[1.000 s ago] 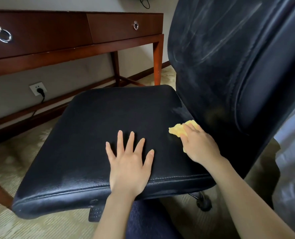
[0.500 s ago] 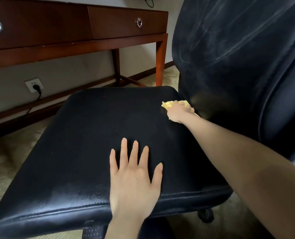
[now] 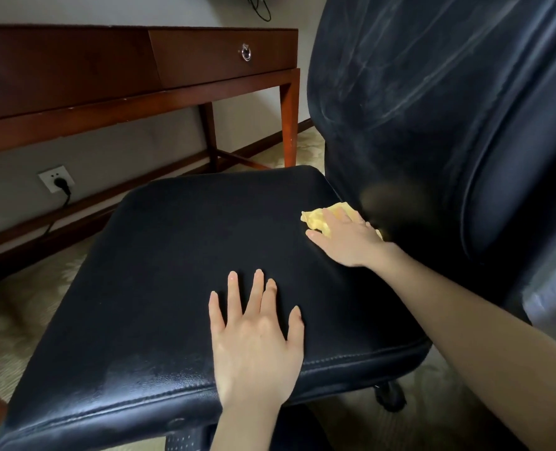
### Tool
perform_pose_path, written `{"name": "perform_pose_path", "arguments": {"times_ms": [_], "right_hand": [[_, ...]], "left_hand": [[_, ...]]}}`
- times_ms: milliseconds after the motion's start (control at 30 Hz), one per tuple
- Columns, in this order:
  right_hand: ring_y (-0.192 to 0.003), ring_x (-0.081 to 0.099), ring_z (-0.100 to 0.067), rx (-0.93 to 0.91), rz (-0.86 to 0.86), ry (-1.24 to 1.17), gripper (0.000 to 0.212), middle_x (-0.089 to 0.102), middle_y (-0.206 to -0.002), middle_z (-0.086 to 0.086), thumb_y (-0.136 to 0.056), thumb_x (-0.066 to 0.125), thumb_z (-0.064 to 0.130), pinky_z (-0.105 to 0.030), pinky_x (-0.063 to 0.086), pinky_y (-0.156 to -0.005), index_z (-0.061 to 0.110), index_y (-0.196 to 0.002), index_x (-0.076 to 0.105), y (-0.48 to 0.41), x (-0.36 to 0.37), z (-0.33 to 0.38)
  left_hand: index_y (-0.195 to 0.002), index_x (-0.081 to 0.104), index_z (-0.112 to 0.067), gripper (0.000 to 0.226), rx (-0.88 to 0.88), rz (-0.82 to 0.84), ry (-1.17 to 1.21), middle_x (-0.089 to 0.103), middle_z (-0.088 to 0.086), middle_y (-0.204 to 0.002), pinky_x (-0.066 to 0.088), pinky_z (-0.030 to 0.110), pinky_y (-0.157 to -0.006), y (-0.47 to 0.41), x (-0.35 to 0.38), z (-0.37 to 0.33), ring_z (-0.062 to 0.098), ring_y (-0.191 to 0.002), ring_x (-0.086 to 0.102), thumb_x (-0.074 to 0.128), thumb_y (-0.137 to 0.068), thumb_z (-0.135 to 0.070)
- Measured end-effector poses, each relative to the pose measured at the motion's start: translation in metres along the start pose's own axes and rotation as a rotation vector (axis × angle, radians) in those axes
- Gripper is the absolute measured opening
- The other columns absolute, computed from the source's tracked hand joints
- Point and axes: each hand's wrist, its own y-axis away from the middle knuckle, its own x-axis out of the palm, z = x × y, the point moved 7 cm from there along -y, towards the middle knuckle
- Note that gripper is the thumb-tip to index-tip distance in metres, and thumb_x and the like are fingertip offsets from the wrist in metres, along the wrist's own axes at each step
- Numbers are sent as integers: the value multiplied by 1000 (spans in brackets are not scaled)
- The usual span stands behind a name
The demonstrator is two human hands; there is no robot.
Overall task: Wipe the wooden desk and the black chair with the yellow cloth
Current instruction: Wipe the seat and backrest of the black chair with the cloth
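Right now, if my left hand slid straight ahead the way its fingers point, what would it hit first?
Nothing, it seems: the left hand faces bare black chair seat up to its far edge, passing left of the yellow cloth. Depth beyond is unclear.

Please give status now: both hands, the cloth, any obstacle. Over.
Left hand flat on seat, fingers spread. Right hand presses cloth at seat's rear, beside backrest. No obstacle seen on seat.

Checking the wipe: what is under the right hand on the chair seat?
The yellow cloth lies under the right hand, on the chair seat by the backrest. Its far edge shows past the fingers; the hand covers the rest.
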Motion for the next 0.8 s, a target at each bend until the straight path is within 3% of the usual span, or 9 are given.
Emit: {"name": "perform_pose_path", "arguments": {"times_ms": [167,300,433,500,567,600,633,733,800], "right_hand": [[-142,10,-32,-98,-46,52,66,16,-154,0,-91,26,65,-51,13,-114,30,-147,16,79,9,2],[-145,-9,-30,-105,76,87,75,-6,-159,-1,-90,21,68,-50,5,-117,30,-151,-3,125,19,-4],[-143,-17,-34,-41,115,125,78,-18,-157,-9,-90,14,68,-51,3,-118,27,-150,-16,163,26,1],[-143,-17,-36,-38,119,134,85,-21,-156,-11,-78,-7,73,-51,2,-118,27,-147,-22,182,29,7],[-143,-16,-36,-70,131,175,106,-22,-156,-11,-49,-37,73,-48,1,-117,27,-144,-28,195,34,12],[-144,-15,-35,-75,143,193,111,-21,-156,-10,-43,-43,70,-47,1,-117,28,-144,-28,197,35,12],[-144,-15,-34,-68,158,182,105,-20,-157,-10,-50,-40,71,-46,1,-118,28,-145,-25,197,33,12],[-145,-13,-34,-20,242,109,70,-15,-158,-10,-92,1,61,-46,4,-119,25,-150,-15,183,25,13],[-145,-10,-35,8,253,87,66,-11,-159,-11,-97,9,56,-48,5,-118,24,-151,-10,167,21,13]], "left_hand": [[-121,66,-15,64,14,57,1,57,0,-135,19,47,-109,1,-3,3,31,-135,41,25,-88,-51],[-143,42,-24,84,12,115,22,29,-10,-154,2,42,-118,2,-5,7,21,-148,9,-3,-80,-58],[-147,34,-28,88,13,101,34,20,-14,-157,-4,40,-118,4,-10,12,18,-148,1,-8,-76,-59],[-145,37,-27,87,18,83,57,23,-13,-156,-3,39,-118,4,-11,15,18,-148,3,-5,-77,-60],[-144,40,-26,85,28,76,57,26,-13,-155,-3,38,-117,4,-12,18,18,-148,6,-3,-78,-60],[-143,41,-26,84,32,76,55,27,-13,-155,-3,37,-117,3,-12,19,18,-147,7,-2,-79,-60],[-143,41,-26,84,35,76,55,27,-13,-155,-3,37,-117,3,-12,20,18,-147,8,-1,-79,-60],[-142,43,-26,82,33,62,67,29,-12,-154,-2,36,-117,3,-12,21,18,-147,11,1,-80,-61],[-141,45,-26,81,26,58,78,32,-12,-153,0,36,-117,3,-11,20,19,-146,15,4,-81,-60]]}}
